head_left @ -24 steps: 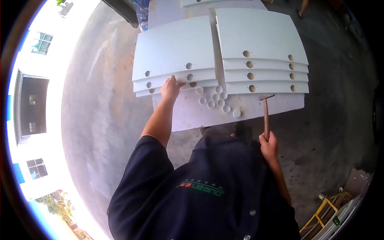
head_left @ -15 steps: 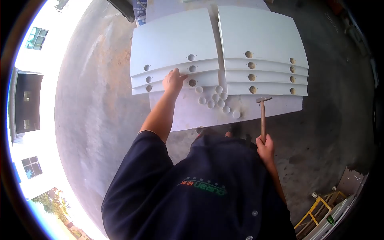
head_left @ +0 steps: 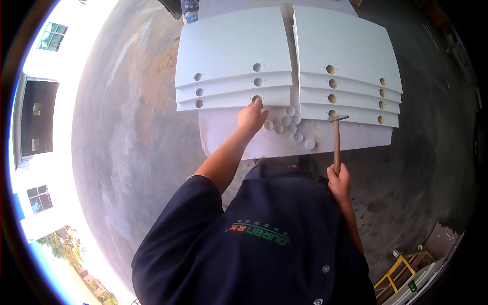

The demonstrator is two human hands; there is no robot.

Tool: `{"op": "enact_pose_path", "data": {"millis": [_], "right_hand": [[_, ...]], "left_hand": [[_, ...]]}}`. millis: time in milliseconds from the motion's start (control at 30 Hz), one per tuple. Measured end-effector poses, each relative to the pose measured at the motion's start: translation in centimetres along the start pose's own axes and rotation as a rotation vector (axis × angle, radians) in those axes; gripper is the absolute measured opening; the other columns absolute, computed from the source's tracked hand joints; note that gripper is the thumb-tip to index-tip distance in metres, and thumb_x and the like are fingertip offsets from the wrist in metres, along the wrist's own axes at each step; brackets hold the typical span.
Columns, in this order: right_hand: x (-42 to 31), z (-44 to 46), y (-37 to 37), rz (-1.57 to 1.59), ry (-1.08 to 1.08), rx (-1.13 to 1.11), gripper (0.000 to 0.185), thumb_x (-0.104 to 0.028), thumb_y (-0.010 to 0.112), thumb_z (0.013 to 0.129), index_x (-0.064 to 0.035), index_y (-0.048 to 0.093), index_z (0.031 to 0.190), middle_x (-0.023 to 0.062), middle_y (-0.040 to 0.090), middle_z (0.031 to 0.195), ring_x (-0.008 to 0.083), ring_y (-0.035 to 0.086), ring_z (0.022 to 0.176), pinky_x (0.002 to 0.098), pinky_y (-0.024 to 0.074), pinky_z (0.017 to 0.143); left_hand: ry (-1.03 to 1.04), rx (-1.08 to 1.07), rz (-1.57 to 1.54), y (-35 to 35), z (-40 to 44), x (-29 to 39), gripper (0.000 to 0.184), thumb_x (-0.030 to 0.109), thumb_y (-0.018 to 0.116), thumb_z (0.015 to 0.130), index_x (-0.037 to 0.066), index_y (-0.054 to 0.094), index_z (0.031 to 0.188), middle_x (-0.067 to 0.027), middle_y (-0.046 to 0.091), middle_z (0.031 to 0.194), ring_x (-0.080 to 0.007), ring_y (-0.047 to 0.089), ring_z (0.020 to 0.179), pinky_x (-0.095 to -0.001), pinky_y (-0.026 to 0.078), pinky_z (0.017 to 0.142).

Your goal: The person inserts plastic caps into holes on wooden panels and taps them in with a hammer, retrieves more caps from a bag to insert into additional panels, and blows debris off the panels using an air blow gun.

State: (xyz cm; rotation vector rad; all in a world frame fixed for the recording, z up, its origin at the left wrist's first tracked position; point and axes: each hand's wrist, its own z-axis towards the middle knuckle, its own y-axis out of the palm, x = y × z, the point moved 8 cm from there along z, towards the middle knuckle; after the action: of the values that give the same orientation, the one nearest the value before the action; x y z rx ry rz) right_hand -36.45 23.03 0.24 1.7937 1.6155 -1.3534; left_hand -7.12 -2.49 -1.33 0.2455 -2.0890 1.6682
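My left hand [head_left: 251,118] reaches the front panel of the left stack of white panels [head_left: 231,43], fingers bent together at its right-hand round hole [head_left: 256,98]. Whatever the fingertips hold, if anything, is hidden. Just right of this hand, several small white round cups [head_left: 291,129] lie loose on the table. My right hand [head_left: 339,180] is closed round the wooden handle of a hammer [head_left: 336,142], its head up beside the front edge of the right stack of panels [head_left: 348,43].
The pale table [head_left: 229,134] carries both stacks, staggered so that rows of holes show. Concrete floor [head_left: 122,127] surrounds it. A yellow metal frame [head_left: 399,269] stands at lower right, and a blue-and-white bag [head_left: 190,11] sits by the table's far left.
My left hand has moved right, from between the holes to the front panel's right-hand hole. One cup near it is out of sight. The view has shifted slightly; the hammer remains in my right hand.
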Motion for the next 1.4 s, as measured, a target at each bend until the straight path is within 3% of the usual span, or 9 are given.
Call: {"op": "enact_pose_path", "data": {"millis": [233,433,533,633,833,1133,1233,1400], "right_hand": [[0.6,0.1,0.6,0.022,0.013,0.002,0.014,-0.013,0.067,0.087,-0.0041,0.056,0.088,0.0027,0.055,0.072,0.0121,0.051,0.066,0.0297,0.045,0.064],[0.1,0.0,1.2,0.049,0.043,-0.024,0.013,-0.011,0.067,0.087,-0.0044,0.055,0.086,0.0007,0.053,0.072,0.01,0.048,0.065,0.0285,0.043,0.062],[0.0,-0.1,1.5,0.058,0.018,-0.013,0.013,-0.011,0.067,0.088,-0.0045,0.055,0.085,0.0006,0.053,0.071,0.0102,0.048,0.064,0.0287,0.0431,0.061],[-0.1,-0.1,1.6,0.046,0.002,-0.026,0.013,-0.011,0.067,0.088,-0.0044,0.055,0.085,0.0006,0.053,0.07,0.0102,0.048,0.064,0.0287,0.043,0.06],[0.3,-0.2,1.3,0.078,0.028,0.021,0.013,-0.012,0.066,0.088,-0.0043,0.056,0.086,0.0005,0.053,0.07,0.0097,0.047,0.063,0.0284,0.0426,0.06],[-0.2,0.4,1.7,0.077,0.027,0.004,0.014,-0.013,0.067,0.088,-0.0054,0.055,0.086,-0.0003,0.051,0.071,0.009,0.047,0.064,0.0275,0.0419,0.06],[-1.2,0.4,2.0,0.075,0.002,0.001,0.015,-0.013,0.067,0.088,-0.0058,0.055,0.084,-0.0003,0.052,0.071,0.0097,0.048,0.064,0.0282,0.0422,0.06],[-0.9,0.4,2.0,0.11,0.013,0.031,0.015,-0.011,0.066,0.088,-0.0064,0.053,0.084,-0.0018,0.05,0.067,0.008,0.044,0.058,0.0273,0.0387,0.054]], "left_hand": [[-0.01,-0.034,0.061,1.2,-2.0,-2.0,0.023,0.031,0.062,0.087,0.008,0.064,0.087,-0.0119,0.068,0.092,-0.034,0.066,0.086,-0.0456,0.051,0.072],[0.066,0.139,0.017,-0.9,-2.5,-0.6,0.016,0.024,0.057,0.09,0.011,0.065,0.09,-0.0109,0.067,0.09,-0.0347,0.066,0.081,-0.0471,0.052,0.067],[0.054,0.237,0.022,-3.0,-0.9,-0.4,0.012,0.023,0.061,0.088,0.013,0.067,0.091,-0.0088,0.067,0.09,-0.0339,0.065,0.078,-0.0451,0.052,0.069],[0.074,0.104,0.091,-1.5,1.2,-1.7,0.014,0.024,0.06,0.089,0.014,0.068,0.094,-0.0088,0.067,0.09,-0.0336,0.065,0.08,-0.044,0.052,0.071],[0.119,0.054,0.109,-1.2,1.0,-1.8,0.019,0.022,0.057,0.089,0.017,0.07,0.103,-0.0093,0.068,0.095,-0.0325,0.066,0.086,-0.0435,0.052,0.075],[-0.012,-0.233,0.204,0.4,2.7,-2.5,0.033,0.012,0.053,0.083,0.016,0.066,0.113,-0.0121,0.069,0.102,-0.0341,0.064,0.1,-0.0442,0.05,0.087],[0.123,-0.07,0.172,-0.5,1.2,-0.7,0.034,0.017,0.055,0.084,0.016,0.061,0.118,-0.0123,0.069,0.101,-0.0355,0.064,0.096,-0.0447,0.051,0.084],[0.288,-0.19,0.063,2.5,-5.5,1.6,0.022,0.029,0.062,0.085,0.012,0.063,0.1,-0.0114,0.068,0.096,-0.0343,0.066,0.085,-0.0474,0.052,0.073]]}}
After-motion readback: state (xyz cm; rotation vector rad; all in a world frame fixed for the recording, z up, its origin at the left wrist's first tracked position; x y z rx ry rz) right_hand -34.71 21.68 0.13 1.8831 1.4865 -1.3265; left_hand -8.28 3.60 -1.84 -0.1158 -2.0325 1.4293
